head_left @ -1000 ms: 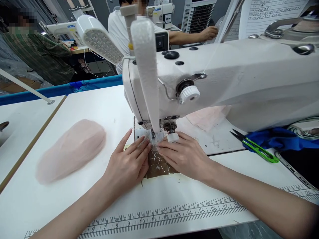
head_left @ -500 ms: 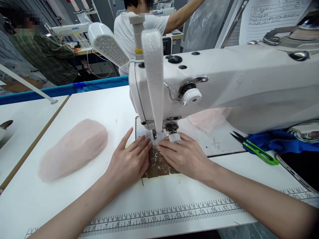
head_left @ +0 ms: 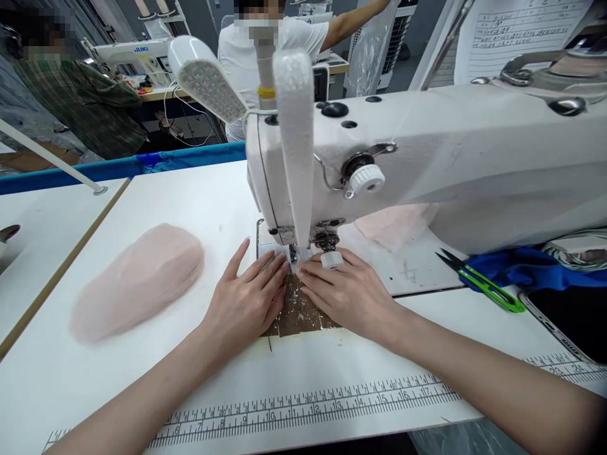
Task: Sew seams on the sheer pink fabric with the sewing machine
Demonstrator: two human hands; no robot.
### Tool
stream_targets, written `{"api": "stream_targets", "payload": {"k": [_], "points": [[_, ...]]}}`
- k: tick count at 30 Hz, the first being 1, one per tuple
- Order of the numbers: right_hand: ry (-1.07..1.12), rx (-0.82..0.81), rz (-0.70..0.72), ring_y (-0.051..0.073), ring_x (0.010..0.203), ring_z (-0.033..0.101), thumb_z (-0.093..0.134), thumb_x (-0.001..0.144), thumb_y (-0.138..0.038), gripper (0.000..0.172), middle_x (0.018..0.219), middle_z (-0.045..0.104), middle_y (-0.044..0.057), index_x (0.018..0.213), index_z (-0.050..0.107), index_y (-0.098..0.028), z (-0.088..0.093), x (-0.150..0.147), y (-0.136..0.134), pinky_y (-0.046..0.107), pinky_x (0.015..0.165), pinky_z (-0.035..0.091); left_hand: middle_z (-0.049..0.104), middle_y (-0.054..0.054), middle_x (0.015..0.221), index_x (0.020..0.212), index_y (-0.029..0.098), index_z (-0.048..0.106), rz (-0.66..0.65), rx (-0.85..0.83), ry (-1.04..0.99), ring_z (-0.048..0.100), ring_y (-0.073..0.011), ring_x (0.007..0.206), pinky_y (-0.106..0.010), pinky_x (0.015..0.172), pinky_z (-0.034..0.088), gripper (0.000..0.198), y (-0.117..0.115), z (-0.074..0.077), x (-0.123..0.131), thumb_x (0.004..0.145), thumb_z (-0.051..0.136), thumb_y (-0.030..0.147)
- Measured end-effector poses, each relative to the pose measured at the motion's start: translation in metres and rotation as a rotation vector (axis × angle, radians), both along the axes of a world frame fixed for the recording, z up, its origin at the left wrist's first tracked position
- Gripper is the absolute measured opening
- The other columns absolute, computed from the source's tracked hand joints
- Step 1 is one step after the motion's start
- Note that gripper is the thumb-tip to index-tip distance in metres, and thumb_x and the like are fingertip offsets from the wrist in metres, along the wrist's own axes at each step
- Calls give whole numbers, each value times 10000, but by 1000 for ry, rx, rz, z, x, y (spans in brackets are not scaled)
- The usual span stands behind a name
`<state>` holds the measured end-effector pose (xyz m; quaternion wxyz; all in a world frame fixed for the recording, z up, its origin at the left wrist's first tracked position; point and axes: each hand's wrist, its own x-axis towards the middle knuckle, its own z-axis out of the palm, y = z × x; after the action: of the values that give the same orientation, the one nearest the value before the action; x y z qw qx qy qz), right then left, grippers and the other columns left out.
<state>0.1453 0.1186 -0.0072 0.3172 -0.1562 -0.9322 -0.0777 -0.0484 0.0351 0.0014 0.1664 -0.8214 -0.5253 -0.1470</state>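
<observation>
A white sewing machine (head_left: 427, 158) stands on the white table (head_left: 190, 202). My left hand (head_left: 246, 303) lies flat, fingers spread, just left of the needle (head_left: 294, 253). My right hand (head_left: 348, 292) lies flat on the other side, with a white thimble-like ring (head_left: 331, 260) on one finger. Both press a thin see-through piece (head_left: 296, 306) over a brown patch in front of the presser foot. Whether the needle is in the material is hidden.
A heap of pale pink mesh (head_left: 137, 278) lies to the left. More pink fabric (head_left: 393, 224) sits behind the machine arm. Green thread snips (head_left: 484, 287), blue cloth (head_left: 526, 268) and a phone (head_left: 569, 322) are at the right. A ruler strip (head_left: 308, 411) runs along the front edge. Two people work behind.
Both hands stay pressed at the needle, shifted only slightly with the camera. The person in white behind has raised an arm.
</observation>
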Motion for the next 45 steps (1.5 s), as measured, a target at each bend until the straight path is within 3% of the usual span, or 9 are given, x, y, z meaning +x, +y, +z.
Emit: {"api": "stream_targets", "payload": {"k": [10,19,25,29,32,36,38,42,45], "points": [[-81,-8,-26,188,851,650,535,922,-186,186,939,740,61,960,714,-154,0,-1,4,367,875,454,675,-90,1179,1163,129,650,11,28,-38,630,-252,1109,-545,1150,261,314,8,-2,-1,913,474,201],[-166,-41,-64,204,961,636,480,959,-235,250,985,737,43,1031,715,-188,4,0,8,404,998,398,670,-72,1195,1191,169,634,38,16,-55,621,-256,1123,-576,1174,153,321,14,-6,-7,925,462,219],[-194,-95,-114,213,1006,629,483,957,-267,260,1094,710,58,991,729,-191,9,3,8,378,955,440,663,-79,1209,1204,141,615,67,-14,-73,614,-258,1130,-566,1166,182,330,15,-5,-9,934,452,239],[-202,-197,-122,234,1029,626,472,957,-242,270,1059,716,92,1001,724,-155,5,3,9,403,965,438,681,-68,1179,1197,159,608,60,7,-99,630,-236,1096,-529,1132,279,306,13,-5,-10,935,470,234],[-118,-488,-63,222,923,655,483,934,-183,247,964,730,89,1004,720,-163,11,4,6,413,901,474,679,-90,1163,1240,156,570,30,0,-165,629,-235,1065,-477,1031,414,350,10,-4,-9,908,531,258],[-27,-1374,193,158,768,656,700,795,-265,75,821,714,22,813,713,-193,29,5,-1,291,720,525,633,-98,1185,1033,194,653,-165,-227,-474,571,-233,1111,-399,926,478,187,5,4,-7,866,581,238],[19,-1696,263,137,758,644,769,717,-259,146,805,690,2,828,699,-195,33,6,-3,251,682,515,633,-82,1141,848,194,640,-235,-444,-765,577,-210,1076,-363,901,482,85,3,10,-9,864,588,259],[92,-1886,289,115,723,613,821,637,-226,397,791,641,-22,1001,663,-210,28,5,-2,230,639,488,610,-35,768,654,174,518,-192,-742,-1201,575,-137,712,-264,621,456,319,-1,20,-19,917,501,354],[54,-1790,308,106,634,573,788,687,-315,248,719,624,-11,864,690,-173,23,3,-5,223,572,444,417,25,537,532,171,396,-194,-717,-1217,386,-86,500,-236,473,290,458,-4,32,-25,923,479,394]]}}
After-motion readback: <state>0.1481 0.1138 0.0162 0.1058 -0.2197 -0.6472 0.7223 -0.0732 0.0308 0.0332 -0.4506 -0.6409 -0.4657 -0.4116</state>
